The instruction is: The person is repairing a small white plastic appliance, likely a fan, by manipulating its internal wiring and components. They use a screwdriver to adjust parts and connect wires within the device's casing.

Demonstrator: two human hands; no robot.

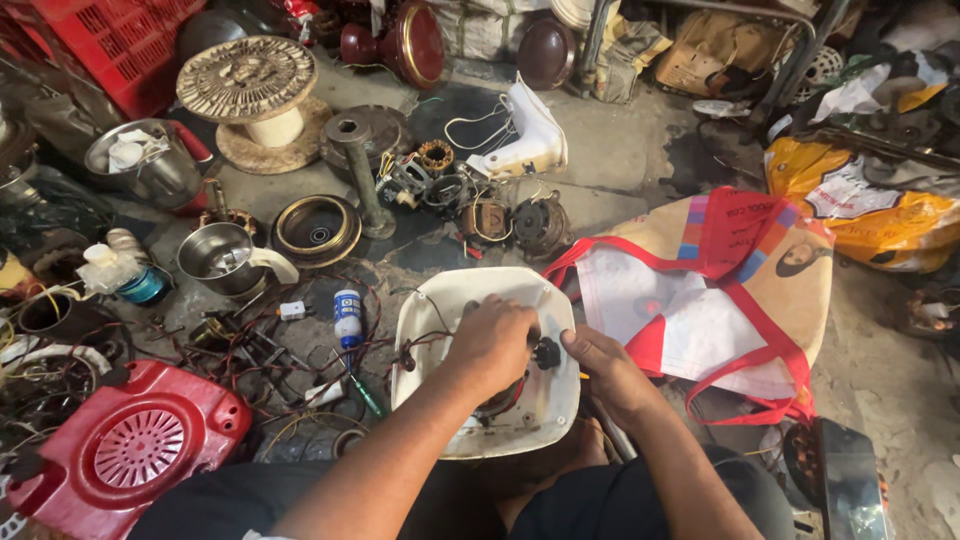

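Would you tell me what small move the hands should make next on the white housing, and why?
Probably ease the black knob free with the right hand, since its fingertips already touch it while the left hand steadies the white housing from inside.

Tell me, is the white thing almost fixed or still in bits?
Still in bits. Done: the white casing lies open on the person's lap, and motor parts sit loose on the floor beyond it. In hand: the left hand is down inside the casing among red wires, while the right hand pinches a small black knob at its edge. Left: the casing looks unclosed, and the screwdriver lies idle.
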